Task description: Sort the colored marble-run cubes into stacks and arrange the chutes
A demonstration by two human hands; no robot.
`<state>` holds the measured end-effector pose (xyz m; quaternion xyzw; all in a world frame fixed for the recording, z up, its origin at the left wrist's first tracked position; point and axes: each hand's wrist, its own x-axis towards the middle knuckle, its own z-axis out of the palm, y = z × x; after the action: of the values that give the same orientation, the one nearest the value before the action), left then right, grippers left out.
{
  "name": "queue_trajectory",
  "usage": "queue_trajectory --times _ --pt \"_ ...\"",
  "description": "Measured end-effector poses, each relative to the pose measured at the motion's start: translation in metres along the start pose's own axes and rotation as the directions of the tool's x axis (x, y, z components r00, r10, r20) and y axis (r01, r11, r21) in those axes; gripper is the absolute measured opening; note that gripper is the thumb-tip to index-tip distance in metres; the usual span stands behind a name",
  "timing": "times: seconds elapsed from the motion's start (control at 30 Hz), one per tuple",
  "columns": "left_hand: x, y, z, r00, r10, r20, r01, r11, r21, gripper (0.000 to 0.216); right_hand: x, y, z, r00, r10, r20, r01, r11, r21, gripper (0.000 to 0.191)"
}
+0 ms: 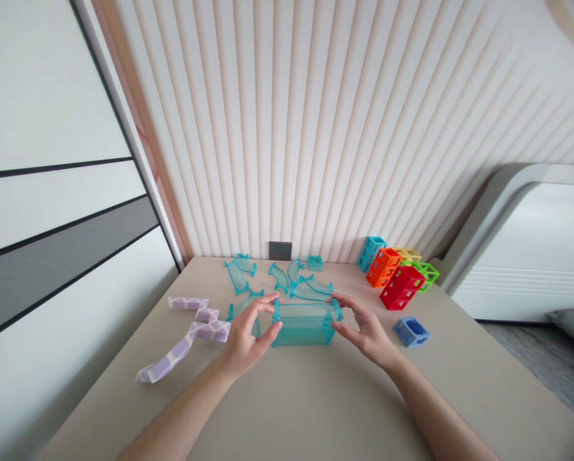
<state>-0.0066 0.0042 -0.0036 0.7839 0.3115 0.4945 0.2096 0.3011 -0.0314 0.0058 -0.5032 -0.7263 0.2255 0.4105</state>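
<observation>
A stack of clear teal straight track pieces (304,322) lies on the beige table (287,397), in the middle. My left hand (245,336) grips its left end between thumb and fingers. My right hand (366,328) grips its right end the same way. Behind the stack lie several loose curved teal track pieces (287,276), some partly hidden by the stack and my left hand.
A purple and white twisting snake toy (189,335) lies at the left. Blue (370,252), orange (383,266), red (402,287), green (427,273) and yellow block towers lie at the back right. A small blue block (411,331) sits near my right hand. A ribbed wall with a socket (279,250) stands behind.
</observation>
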Motion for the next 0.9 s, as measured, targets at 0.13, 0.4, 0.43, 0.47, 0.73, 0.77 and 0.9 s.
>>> queue_trajectory --times 0.13,0.4,0.43,0.47,0.73,0.77,0.9 --pt "0.001 0.000 -0.001 0.997 -0.020 0.081 0.017 0.999 0.041 0.027 0.002 0.001 -0.006 0.997 0.026 0.075 -0.023 0.999 -0.032 0.051" --pt "0.004 -0.002 -0.007 0.983 0.039 0.181 -0.070 0.983 0.167 0.045 0.003 0.002 -0.007 0.986 0.035 0.161 -0.033 0.999 -0.013 0.051" --pt "0.004 -0.001 -0.007 0.982 0.041 0.186 -0.073 0.983 0.171 0.044 0.002 0.002 -0.007 0.985 0.038 0.168 -0.037 0.999 -0.007 0.052" --pt "0.004 -0.001 -0.007 0.981 0.039 0.190 -0.073 0.982 0.174 0.043 0.002 0.003 -0.007 0.984 0.040 0.176 -0.040 0.999 -0.002 0.052" --pt "0.005 0.000 -0.011 0.970 0.038 0.241 -0.088 0.976 0.198 0.046 0.003 0.005 -0.007 0.980 0.025 0.197 -0.028 1.000 0.014 0.054" --pt "0.005 -0.001 -0.012 0.967 0.032 0.251 -0.086 0.975 0.205 0.048 0.003 0.005 -0.007 0.980 0.025 0.196 -0.029 0.999 0.016 0.057" --pt "0.006 -0.002 -0.016 0.955 -0.033 0.296 -0.031 0.978 0.208 0.056 0.003 0.007 -0.007 0.979 0.043 0.197 -0.046 0.999 0.011 0.067"
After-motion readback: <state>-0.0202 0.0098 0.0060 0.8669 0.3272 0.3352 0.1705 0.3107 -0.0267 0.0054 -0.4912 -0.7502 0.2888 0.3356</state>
